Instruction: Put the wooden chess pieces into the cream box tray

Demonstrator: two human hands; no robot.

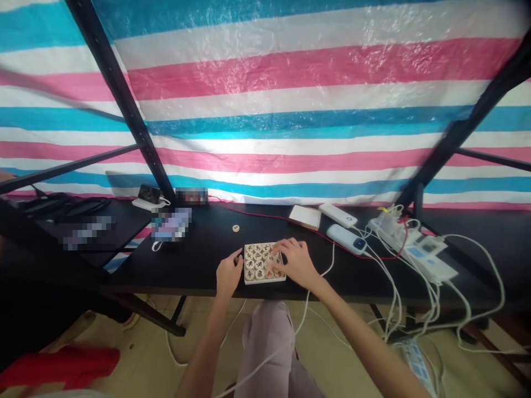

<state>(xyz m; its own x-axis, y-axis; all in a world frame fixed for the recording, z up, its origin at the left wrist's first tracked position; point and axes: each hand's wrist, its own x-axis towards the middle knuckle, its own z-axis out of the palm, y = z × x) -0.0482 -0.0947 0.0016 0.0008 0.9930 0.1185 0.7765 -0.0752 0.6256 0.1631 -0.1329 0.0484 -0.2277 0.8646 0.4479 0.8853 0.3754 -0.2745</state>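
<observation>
A shallow white box [265,281] lies on the black table close to its front edge. Rows of round Chinese chess pieces [259,265] fill it, marked with black or red characters. My right hand [297,264] reaches over the box's right side, thumb and fingers curved around a piece among the rows; the fingers partly hide the pieces under them. Beside the left edge of the box is my left hand [229,275], index finger and thumb apart, holding nothing. One loose chess piece [236,228] lies on the table behind the box.
An open box lid [305,217] and two white power banks [346,239] lie behind to the right. Power strips [429,257] with tangled white cables occupy the table's right end. A red cable [257,214] runs along the back. Black metal posts [141,138] frame the table.
</observation>
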